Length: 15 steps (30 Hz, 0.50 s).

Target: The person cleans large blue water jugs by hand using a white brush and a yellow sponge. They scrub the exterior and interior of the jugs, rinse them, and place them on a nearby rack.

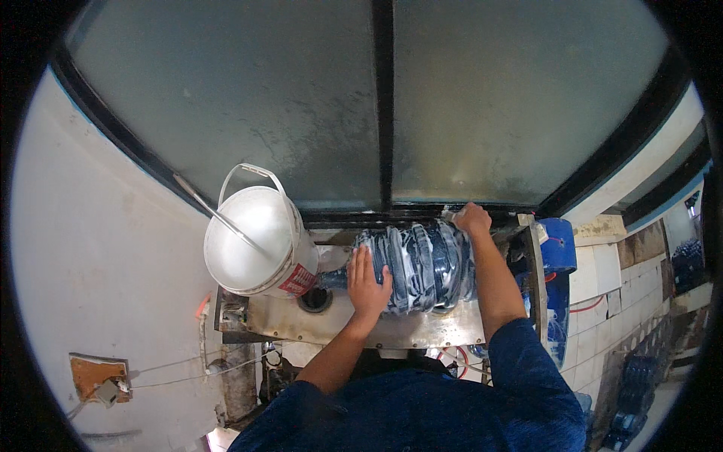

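Note:
A large blue ribbed water jug [422,264] lies on its side, streaked with white suds, its neck pointing left. My left hand [367,288] rests on the jug's shoulder near the neck, with the fingers stretched out and the thumb apart. At the jug's far right end, my right hand [473,220] is closed around something pale and small that I cannot make out. Beneath the jug is a metal worktop [271,318], with a dark round fitting [315,300] close to the jug's neck.
Left of the jug stands a white bucket [305,250] of whitish liquid, a long thin rod [220,217] leaning in it. Frosted window panes [301,98] rise behind. A blue container [557,245] sits at the right. Several blue jugs [633,392] stand at the lower right.

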Available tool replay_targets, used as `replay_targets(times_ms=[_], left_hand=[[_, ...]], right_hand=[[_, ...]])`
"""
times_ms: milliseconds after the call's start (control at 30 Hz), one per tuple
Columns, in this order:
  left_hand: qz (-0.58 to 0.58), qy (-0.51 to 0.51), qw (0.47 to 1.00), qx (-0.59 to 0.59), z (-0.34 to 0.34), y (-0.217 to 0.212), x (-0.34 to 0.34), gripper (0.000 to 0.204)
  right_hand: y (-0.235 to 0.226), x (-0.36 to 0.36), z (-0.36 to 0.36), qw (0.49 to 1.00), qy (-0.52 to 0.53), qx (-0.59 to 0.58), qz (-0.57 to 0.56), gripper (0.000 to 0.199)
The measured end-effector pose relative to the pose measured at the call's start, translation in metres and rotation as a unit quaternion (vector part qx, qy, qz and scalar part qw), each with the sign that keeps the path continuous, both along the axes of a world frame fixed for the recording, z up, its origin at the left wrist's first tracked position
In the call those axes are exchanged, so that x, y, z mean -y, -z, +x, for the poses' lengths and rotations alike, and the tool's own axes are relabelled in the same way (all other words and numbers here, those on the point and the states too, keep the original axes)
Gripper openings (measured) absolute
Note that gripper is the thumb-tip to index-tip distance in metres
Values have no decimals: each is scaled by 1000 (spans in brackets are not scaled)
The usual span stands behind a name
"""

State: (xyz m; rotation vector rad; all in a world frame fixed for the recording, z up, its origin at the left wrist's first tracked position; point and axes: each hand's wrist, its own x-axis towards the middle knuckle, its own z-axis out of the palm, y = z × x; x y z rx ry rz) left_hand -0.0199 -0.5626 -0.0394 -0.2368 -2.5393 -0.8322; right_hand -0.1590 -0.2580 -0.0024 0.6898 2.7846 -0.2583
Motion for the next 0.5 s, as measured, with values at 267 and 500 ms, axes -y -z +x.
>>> replay_targets(times_ms=[267, 500], left_hand=[[26, -5, 993, -111, 21, 57, -7, 68], [85, 50, 995, 4, -14, 33, 8, 77]], right_hand=[[12, -2, 90, 975, 64, -211, -9, 61], [68, 26, 193, 871, -21, -490, 3, 60]])
